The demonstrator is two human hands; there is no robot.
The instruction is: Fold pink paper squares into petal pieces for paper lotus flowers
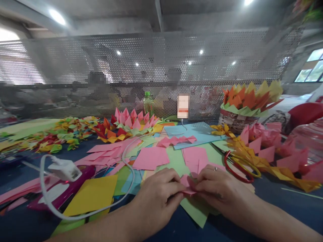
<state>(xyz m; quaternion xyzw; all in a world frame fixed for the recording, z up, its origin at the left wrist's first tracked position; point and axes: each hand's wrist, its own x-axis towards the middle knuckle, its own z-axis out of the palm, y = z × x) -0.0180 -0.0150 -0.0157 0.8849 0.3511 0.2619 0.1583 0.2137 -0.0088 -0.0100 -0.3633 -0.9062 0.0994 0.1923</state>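
Pink paper (188, 184): folded pc. btwn both hands, over pale grn sheet (198, 213); prob. light, thin, soft, easily creased or torn.
L hand (161, 190): thumb & fingertip clamped on its left side.
R hand (218, 185): fingers pinching its right side.
Folds: likely best hold, fingertips only, min. pressure.

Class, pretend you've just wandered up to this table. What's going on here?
A person is pinching a small, partly folded piece of pink paper between the fingers of the left hand and right hand, above a pale green sheet. Flat pink sheets lie just beyond the left hand, and red-and-yellow-handled scissors lie beyond the right. Farther back are pink folded points and, at the right, orange and yellow folded points.
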